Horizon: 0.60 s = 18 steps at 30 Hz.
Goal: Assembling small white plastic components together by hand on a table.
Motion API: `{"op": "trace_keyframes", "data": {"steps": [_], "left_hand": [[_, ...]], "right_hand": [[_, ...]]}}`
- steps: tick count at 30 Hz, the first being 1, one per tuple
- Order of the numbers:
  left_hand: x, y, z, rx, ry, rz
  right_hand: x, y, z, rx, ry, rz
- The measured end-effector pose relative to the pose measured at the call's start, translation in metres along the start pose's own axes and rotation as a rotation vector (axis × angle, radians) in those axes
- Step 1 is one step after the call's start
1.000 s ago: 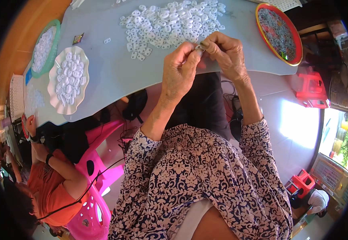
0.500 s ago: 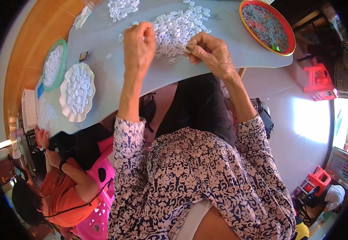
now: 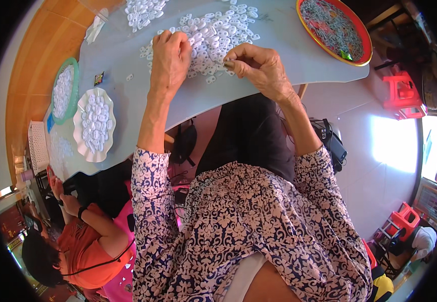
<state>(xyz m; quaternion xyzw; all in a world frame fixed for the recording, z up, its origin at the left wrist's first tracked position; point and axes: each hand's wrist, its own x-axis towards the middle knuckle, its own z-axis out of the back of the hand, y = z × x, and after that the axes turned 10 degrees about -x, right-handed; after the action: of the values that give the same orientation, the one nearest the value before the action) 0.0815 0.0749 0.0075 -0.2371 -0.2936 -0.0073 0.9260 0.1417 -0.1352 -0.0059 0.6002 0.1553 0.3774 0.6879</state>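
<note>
A heap of small white plastic pieces point(image 3: 213, 38), oval with holes, covers the far middle of the grey table point(image 3: 198, 93). My left hand point(image 3: 170, 64) hangs over the heap's left side, fingers curled in and the back of the hand toward me. Whatever it holds is hidden. At the heap's right edge, my right hand point(image 3: 263, 71) pinches thumb and forefinger together. Something tiny sits at those fingertips, too small to name. A few loose white pieces lie around both hands.
At the far right stands a red round tray point(image 3: 304, 25) full of small grey metal bits. To the left are a scalloped white dish point(image 3: 109, 137) and a green basket point(image 3: 73, 80) of white pieces. Another person point(image 3: 98, 236) in orange sits at the lower left.
My right hand has shifted slightly left, its thumb and forefinger still pinched. My left hand stays curled by the heap. The view has tilted a little.
</note>
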Motion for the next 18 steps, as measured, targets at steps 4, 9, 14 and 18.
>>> {"op": "trace_keyframes", "data": {"steps": [4,9,14,18], "left_hand": [[-0.007,-0.017,0.005,-0.254,-0.101,0.038],[-0.021,-0.052,0.005,-0.640,-0.003,0.266],[-0.029,-0.069,-0.011,-0.552,-0.062,0.110],[-0.032,-0.064,-0.014,-0.459,-0.105,-0.015]], "right_hand": [[0.000,0.000,-0.003,0.026,-0.047,0.008],[0.002,-0.005,-0.004,0.289,-0.089,0.041],[0.002,0.000,-0.003,0.233,-0.062,0.026],[0.005,-0.003,-0.005,0.352,-0.076,0.018]]}}
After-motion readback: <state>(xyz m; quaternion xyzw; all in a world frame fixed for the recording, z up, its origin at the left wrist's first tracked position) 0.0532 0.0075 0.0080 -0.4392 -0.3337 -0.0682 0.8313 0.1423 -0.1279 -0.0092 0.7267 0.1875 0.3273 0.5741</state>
